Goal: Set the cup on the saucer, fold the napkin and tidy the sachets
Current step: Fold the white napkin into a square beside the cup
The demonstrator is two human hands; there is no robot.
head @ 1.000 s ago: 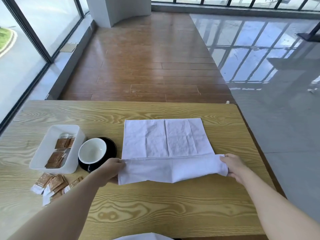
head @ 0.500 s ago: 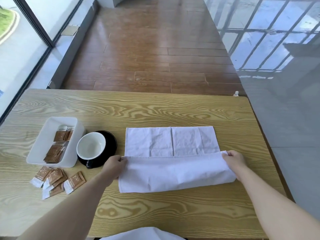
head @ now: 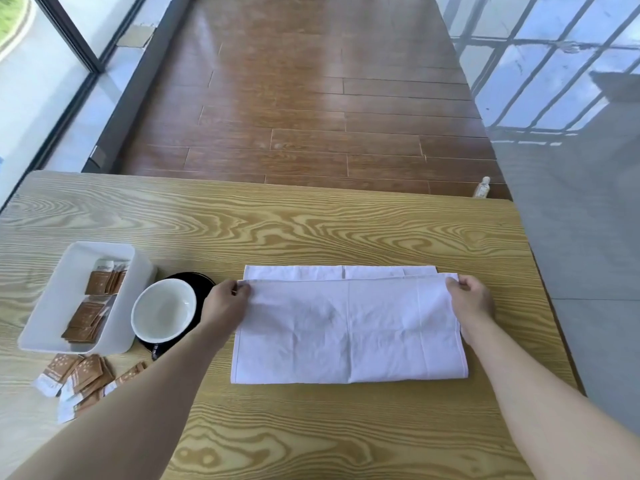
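The white napkin (head: 348, 327) lies in the middle of the wooden worktop (head: 311, 230), folded over itself so that the upper layer almost covers the lower one. Only a narrow strip of the lower layer shows along the far edge. The left hand (head: 225, 304) pinches the far left corner of the upper layer, and the right hand (head: 471, 299) pinches the far right corner. Both hands are closed on the cloth, with the fingers curled around its edge.

To the left of the napkin stands the white cup (head: 163, 310) on the black saucer (head: 204, 282). The cup is empty and sits toward the left side of the saucer, and the left forearm passes over the near edge of the saucer.

Further left, touching or just beside the cup, is a white rectangular tray (head: 48, 306). Inside it are brown sachets (head: 100, 282) in two groups, one behind the other. More brown sachets lie loose on the worktop (head: 83, 375) in front of the tray, in an untidy pile; how many there are I cannot count, as they overlap.

Beyond the far right corner of the worktop, a small bottle (head: 482, 188) stands on the wooden floor (head: 311, 98), probably plastic.
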